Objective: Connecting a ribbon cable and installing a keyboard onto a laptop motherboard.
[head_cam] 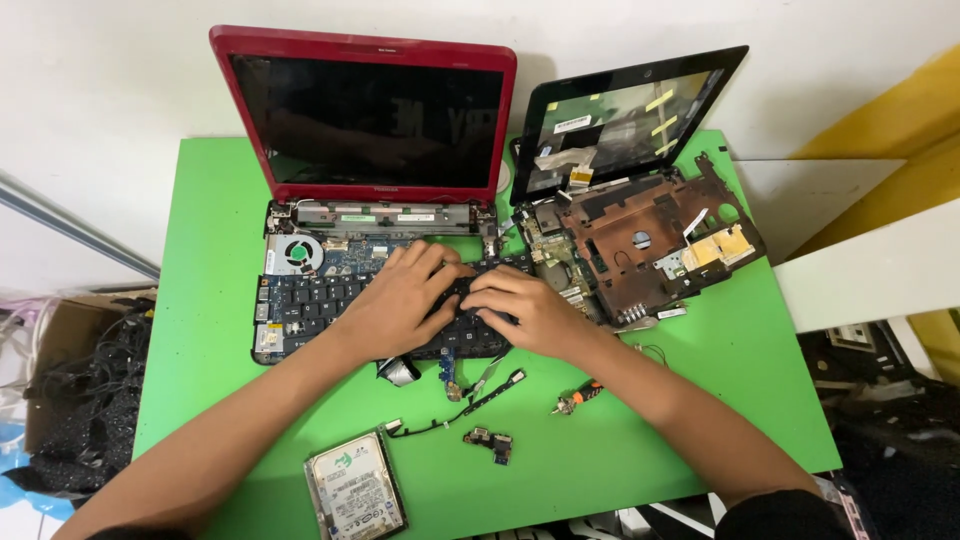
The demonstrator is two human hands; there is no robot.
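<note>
I see both hands pressed flat on the black keyboard (350, 300), which lies loose over the opened base of the red laptop (365, 120) on the green desk (200, 250). My left hand (395, 300) spreads its fingers over the middle of the keys, palm down, gripping nothing. My right hand (525, 310) sits just beside it, fingers curled at the keyboard's right part; I cannot tell whether they pinch anything beneath. The 2 hands touch at the fingertips, which I judge steadies the panel over the exposed board. The fan (297, 252) shows bare at the base's upper left, so the top cover is off.

To the right, a 2nd stripped laptop (640, 230) leans its bare screen (625, 120) against the wall, its brown chassis open beside the red one. Loose parts lie near the front edge within reach: a hard drive (355, 490), a thin cable strip (465, 405), a small circuit board (490, 440) and a short orange-handled screwdriver (578, 397) under my right forearm.
</note>
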